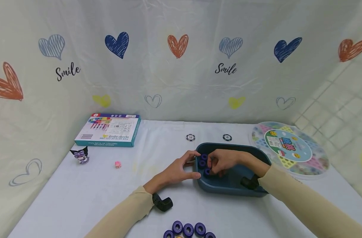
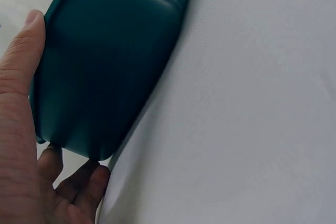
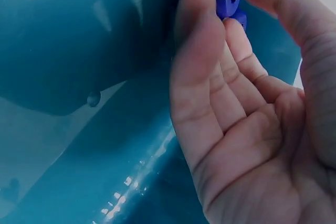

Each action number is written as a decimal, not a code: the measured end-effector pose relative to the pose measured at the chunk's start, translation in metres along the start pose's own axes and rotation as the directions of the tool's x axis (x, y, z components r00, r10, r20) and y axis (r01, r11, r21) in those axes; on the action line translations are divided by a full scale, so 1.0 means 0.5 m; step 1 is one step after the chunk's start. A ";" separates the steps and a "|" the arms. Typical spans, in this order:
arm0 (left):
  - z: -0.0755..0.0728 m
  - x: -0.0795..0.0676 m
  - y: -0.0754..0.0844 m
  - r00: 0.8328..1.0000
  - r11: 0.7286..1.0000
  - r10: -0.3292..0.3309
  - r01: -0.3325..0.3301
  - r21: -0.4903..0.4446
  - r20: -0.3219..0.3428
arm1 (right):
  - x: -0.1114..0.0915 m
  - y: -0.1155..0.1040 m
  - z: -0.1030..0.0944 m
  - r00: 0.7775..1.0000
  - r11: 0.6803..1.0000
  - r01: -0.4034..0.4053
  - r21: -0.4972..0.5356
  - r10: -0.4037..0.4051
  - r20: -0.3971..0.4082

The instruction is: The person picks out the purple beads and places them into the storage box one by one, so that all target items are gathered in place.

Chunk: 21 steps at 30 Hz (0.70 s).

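Note:
A dark blue-green plastic basin (image 1: 228,191) stands on the table, slightly right of centre. My left hand (image 1: 176,170) grips its left end, thumb along the near side and fingers at the far corner; the left wrist view shows the basin's outer wall (image 2: 105,66) between them. Inside the basin is my right hand (image 1: 223,160), pinching a purple ring (image 3: 227,3) between thumb and fingers. Several purple rings (image 1: 202,164) lie together at that left end, partly hidden by my fingers. More purple rings (image 1: 188,229) sit at the table's near edge, around something yellow cut off by the frame.
A flat game box (image 1: 107,130) lies at the back left, with a small figurine (image 1: 81,155) and a pink die-like piece (image 1: 117,164) nearby. Two poker chips (image 1: 190,137) are behind the basin. A round, colourful packaged disc (image 1: 289,147) lies at the back right.

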<state>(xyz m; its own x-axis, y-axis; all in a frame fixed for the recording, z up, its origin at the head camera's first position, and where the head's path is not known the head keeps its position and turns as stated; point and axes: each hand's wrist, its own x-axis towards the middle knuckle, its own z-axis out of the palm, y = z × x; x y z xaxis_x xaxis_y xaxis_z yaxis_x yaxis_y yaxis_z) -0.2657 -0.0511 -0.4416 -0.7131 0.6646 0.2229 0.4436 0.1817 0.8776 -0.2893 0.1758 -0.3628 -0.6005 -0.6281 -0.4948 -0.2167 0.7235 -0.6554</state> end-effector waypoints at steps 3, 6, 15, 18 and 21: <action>-0.001 0.001 0.001 1.000 1.000 0.008 -0.008 -0.008 0.008 | 0.002 0.002 0.003 1.000 0.999 0.013 0.043 -0.014 0.014; -0.001 0.000 0.002 1.000 1.000 0.005 -0.005 -0.008 0.010 | 0.006 0.004 0.005 1.000 0.997 0.025 0.069 -0.025 0.005; -0.001 -0.002 0.003 1.000 1.000 0.000 0.001 0.016 -0.012 | 0.009 0.004 0.004 0.998 0.998 0.055 0.018 -0.054 -0.033; -0.001 -0.002 0.002 1.000 1.000 0.000 0.000 0.015 -0.011 | 0.009 0.007 0.004 0.996 0.997 0.078 -0.022 -0.078 -0.032; -0.001 -0.002 0.003 1.000 1.000 -0.001 0.001 0.006 -0.003 | 0.009 0.009 0.004 0.995 0.994 0.096 -0.052 -0.097 -0.030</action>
<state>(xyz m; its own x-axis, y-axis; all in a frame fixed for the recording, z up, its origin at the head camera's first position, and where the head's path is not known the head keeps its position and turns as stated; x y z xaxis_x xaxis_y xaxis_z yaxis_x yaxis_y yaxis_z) -0.2644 -0.0518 -0.4404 -0.7154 0.6620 0.2236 0.4463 0.1867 0.8752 -0.2915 0.1758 -0.3690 -0.5995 -0.6867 -0.4112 -0.3129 0.6739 -0.6693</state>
